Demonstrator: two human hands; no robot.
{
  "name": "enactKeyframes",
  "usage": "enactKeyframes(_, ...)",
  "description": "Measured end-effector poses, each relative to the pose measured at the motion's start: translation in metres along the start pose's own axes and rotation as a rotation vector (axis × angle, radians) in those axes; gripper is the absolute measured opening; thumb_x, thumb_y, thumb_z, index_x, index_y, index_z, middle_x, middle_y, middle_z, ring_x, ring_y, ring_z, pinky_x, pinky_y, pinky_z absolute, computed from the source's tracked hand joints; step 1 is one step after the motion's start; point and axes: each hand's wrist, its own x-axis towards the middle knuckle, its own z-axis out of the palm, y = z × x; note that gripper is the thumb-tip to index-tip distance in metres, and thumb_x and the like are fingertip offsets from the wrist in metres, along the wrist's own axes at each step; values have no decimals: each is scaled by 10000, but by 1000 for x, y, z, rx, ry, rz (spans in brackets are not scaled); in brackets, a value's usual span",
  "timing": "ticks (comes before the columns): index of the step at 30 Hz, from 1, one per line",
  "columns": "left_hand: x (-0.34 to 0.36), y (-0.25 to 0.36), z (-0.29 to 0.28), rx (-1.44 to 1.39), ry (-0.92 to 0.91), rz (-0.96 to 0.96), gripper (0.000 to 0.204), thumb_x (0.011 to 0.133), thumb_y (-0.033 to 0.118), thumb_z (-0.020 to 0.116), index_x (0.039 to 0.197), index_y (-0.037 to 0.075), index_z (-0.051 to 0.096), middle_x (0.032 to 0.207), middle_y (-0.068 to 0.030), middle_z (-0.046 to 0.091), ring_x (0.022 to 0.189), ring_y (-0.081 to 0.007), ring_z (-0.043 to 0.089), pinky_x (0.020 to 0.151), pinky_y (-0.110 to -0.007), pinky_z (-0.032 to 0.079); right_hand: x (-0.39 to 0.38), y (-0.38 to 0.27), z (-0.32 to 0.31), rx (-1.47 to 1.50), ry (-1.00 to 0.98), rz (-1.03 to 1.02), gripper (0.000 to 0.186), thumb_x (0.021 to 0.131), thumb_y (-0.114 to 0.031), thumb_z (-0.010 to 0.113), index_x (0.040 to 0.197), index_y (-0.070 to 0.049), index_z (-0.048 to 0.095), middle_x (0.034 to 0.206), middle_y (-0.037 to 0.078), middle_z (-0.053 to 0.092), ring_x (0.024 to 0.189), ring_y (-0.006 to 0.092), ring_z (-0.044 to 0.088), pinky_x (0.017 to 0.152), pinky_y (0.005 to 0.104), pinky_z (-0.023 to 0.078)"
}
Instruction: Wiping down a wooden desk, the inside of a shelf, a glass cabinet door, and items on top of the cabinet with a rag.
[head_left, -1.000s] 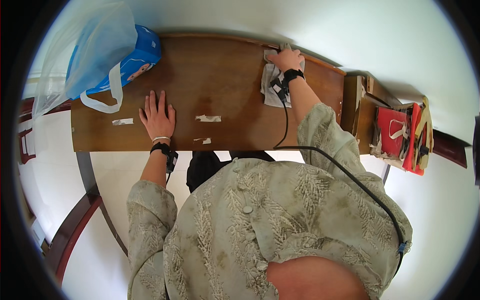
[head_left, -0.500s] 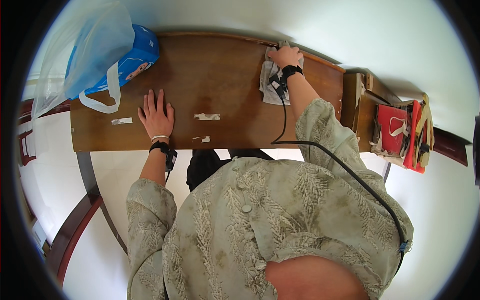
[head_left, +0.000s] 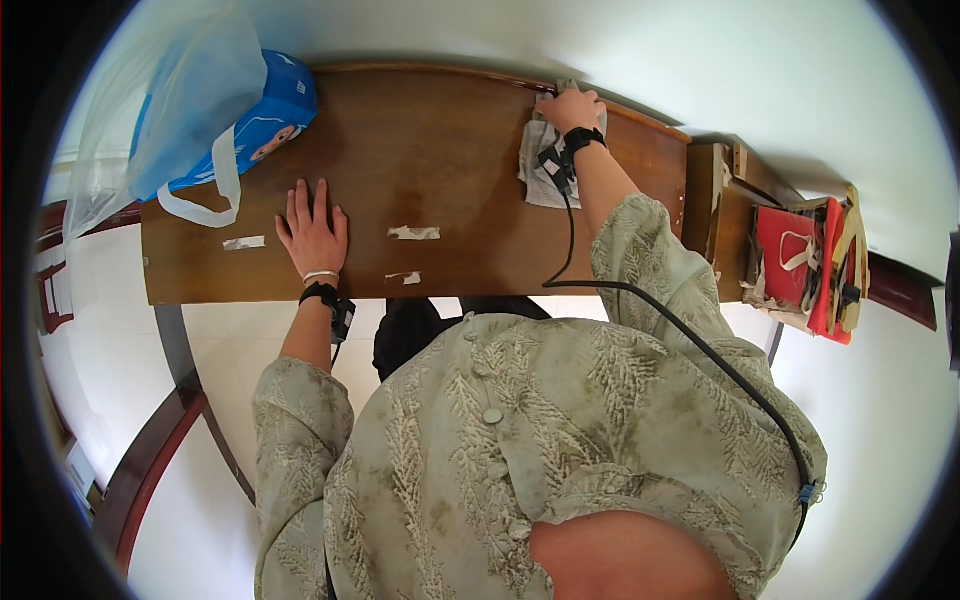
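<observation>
A brown wooden table (head_left: 450,150) stretches in front of me. My left hand (head_left: 313,235) lies flat on its left part, fingers spread, with nothing in it. At the far right edge my right hand (head_left: 573,108) is closed on a grey cloth (head_left: 540,180), which spreads over the tabletop beneath the hand and wrist. The fingertips of that hand are partly hidden against the cloth, next to the raised back lip of the table.
A blue box or bag (head_left: 290,90) with a clear plastic bag (head_left: 190,110) stands at the far left. White paper scraps (head_left: 414,233) stick to the tabletop. A wooden cabinet (head_left: 705,195) and red bags (head_left: 785,255) are at the right. A black cable (head_left: 640,292) runs along my right arm.
</observation>
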Motion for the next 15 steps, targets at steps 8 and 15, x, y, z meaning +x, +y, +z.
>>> enactKeyframes(8,1,0,1,-4,-4,3,481,933,332,476,1407,260,441,1490,-40,367,1369,-255,339,1096,-558,236,-9,-6,-7,-21,-28,21,596,708,-445,712,1196,-112,636,1404,148,355,1336,393,248,925,618,409)
enactKeyframes(15,1,-2,1,-1,0,4,483,933,333,476,1408,257,440,1490,-40,367,1366,-257,343,1094,-560,236,2,0,2,-16,11,-3,663,723,-514,680,1222,-81,621,1404,179,377,1324,412,276,985,532,413)
